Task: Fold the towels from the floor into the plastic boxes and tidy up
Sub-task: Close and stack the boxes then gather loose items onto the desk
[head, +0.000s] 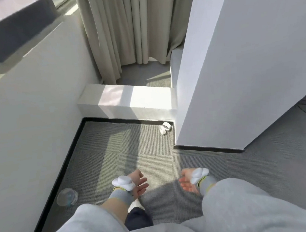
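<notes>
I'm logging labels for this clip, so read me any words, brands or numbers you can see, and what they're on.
None: no text can be read in this view. The white rolls on the carpet by the wall corner and the grey wristbands show no legible print.

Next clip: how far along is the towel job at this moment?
Done: cannot tell; no towel or plastic box is in view. In hand: nothing; left hand and right hand are open above the carpet. Left, perhaps: white tape rolls by the ledge and a round clear item by the wall.
</notes>
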